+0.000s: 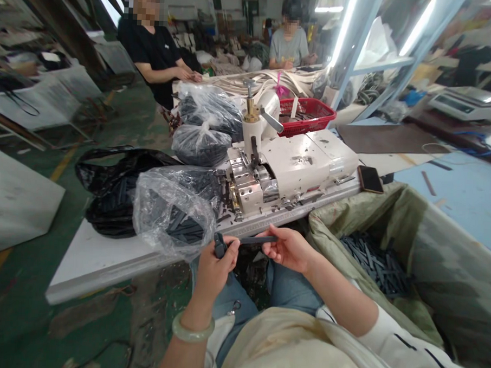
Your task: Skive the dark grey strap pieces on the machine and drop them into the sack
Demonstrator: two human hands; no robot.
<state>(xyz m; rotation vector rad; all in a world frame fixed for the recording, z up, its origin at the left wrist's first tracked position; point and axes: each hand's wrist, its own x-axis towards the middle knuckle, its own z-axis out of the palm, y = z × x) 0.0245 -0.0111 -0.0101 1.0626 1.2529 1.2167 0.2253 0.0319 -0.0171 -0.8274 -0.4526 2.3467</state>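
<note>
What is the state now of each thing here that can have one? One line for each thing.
thin dark grey strip: held level between both hands.
left hand: shut on its thicker end.
right hand: fingers pinch the other end.
clear plastic bag: lying on its side, holding dark strips.
green fabric sack: open, partly filled with strips.
black flat phone: lying flat, screen dark.
</note>
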